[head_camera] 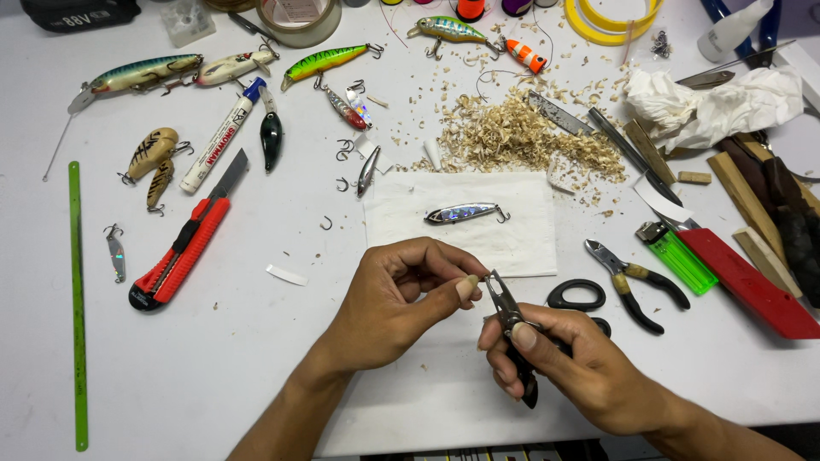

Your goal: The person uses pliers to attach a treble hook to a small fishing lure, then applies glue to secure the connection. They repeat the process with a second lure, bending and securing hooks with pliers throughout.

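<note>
While left fingers (465,286) pinch sth tiny, pliers (512,323) tip touches them.

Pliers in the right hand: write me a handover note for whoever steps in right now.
Right hand: closed around small dark pliers, tips pointing up toward the left fingertips.
Left hand: thumb and forefinger pinched at the plier tips; whatever they hold is too small to see.
Silver lure: lies on the white paper towel just beyond the hands, a hook at its right end, untouched.
Nearby: scissors and yellow-handled pliers to the right, loose hooks and red utility knife to the left.
Done or left: cannot tell from this view.
</note>
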